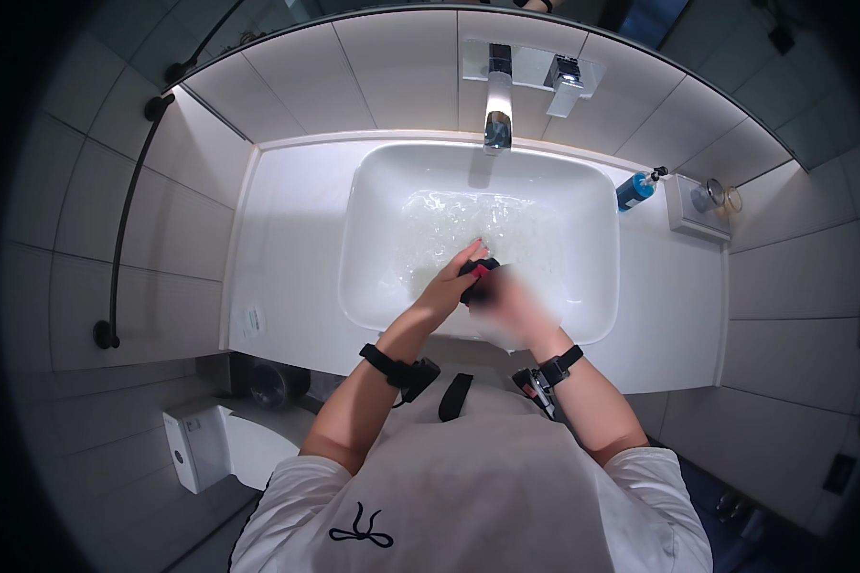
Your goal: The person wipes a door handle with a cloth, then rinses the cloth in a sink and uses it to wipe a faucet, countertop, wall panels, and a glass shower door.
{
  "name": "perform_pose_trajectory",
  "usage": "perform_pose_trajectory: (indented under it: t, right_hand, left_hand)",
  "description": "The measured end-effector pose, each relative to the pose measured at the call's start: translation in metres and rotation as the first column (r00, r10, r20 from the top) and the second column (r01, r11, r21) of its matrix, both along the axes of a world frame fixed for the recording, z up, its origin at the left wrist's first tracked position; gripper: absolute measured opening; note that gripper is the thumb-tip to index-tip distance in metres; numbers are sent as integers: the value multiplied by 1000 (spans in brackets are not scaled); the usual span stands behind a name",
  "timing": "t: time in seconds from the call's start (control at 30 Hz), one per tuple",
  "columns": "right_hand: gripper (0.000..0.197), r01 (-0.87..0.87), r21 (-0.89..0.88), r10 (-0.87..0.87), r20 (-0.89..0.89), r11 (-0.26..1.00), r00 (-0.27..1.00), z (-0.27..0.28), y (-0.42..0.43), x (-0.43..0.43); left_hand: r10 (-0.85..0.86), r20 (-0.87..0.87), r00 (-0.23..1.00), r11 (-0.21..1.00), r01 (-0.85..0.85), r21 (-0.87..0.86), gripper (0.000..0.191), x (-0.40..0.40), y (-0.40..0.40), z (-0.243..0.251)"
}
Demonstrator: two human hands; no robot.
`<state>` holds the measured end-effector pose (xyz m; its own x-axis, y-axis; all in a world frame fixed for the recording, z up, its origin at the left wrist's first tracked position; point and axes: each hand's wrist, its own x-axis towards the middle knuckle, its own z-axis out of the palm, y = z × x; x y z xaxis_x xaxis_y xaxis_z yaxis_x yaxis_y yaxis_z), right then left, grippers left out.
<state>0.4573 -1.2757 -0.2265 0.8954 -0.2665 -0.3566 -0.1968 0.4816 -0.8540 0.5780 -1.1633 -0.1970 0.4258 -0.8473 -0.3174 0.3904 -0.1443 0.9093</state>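
Over the near part of a white washbasin [595,243], my left hand [442,290] grips a small black and red item [476,278], perhaps a piece of cloth. Its thumb side and fingertips reach around the item. My right hand [522,311] comes in from the other side and meets the item, but a blur covers its fingers and part of the item. Rippling water [444,222] lies in the basin below both hands. A chrome wall-mounted spout [499,107] juts out over the basin's far rim.
A lever handle [565,93] sits right of the spout. On the white counter [287,236], a pump bottle of blue liquid [636,191] stands near a white box [695,215] with glasses [709,195]. Left are a dark towel rail [129,215] and a toilet [251,444]. Straps circle both wrists.
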Motion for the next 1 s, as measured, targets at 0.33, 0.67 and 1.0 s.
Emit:
perform_pose_trajectory:
  t: [0.33, 0.67, 1.0]
  right_hand:
    - [16, 57, -355, -127, -178, 933, 976, 1, -24, -5]
    - [10, 386, 69, -367, -197, 920, 909, -1, -45, 8]
    - [12, 277, -107, -296, -425, 955, 855, -24, -55, 0]
  left_hand:
    - [193, 606, 772, 965, -260, 22, 24, 38, 21, -12]
    - [57, 582, 811, 993, -108, 52, 22, 70, 17, -18]
    - [-145, 661, 737, 940, -106, 324, 24, 71, -8, 20]
